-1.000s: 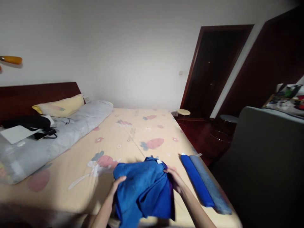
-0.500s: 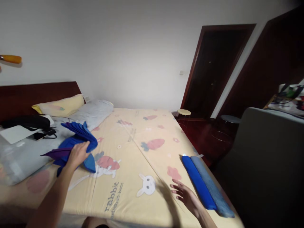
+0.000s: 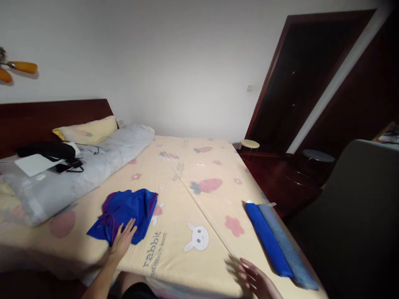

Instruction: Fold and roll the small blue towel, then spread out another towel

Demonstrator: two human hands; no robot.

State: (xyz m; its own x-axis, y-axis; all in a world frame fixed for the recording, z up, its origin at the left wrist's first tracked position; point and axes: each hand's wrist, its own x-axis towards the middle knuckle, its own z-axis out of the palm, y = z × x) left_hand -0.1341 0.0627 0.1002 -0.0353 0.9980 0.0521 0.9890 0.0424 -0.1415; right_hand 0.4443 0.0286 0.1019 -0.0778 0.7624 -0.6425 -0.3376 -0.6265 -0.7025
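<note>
Bedsheet (image 3: 199, 195) print "rabbit" beside left hand (image 3: 123, 241) on blue cloth (image 3: 127, 211)

A home bedroom: a wide bed with a cream cartoon-print sheet (image 3: 199, 195), a dark wooden headboard (image 3: 46, 120), a pale yellow pillow (image 3: 85, 131), a rolled grey quilt (image 3: 93, 162) and a dark wooden doorway (image 3: 299, 83).

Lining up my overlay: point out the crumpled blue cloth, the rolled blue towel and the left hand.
crumpled blue cloth (image 3: 129, 207), head view, on its upper middle fold.
rolled blue towel (image 3: 268, 241), head view, middle of the roll.
left hand (image 3: 123, 241), head view, back of the hand, fingers on the cloth.
</note>
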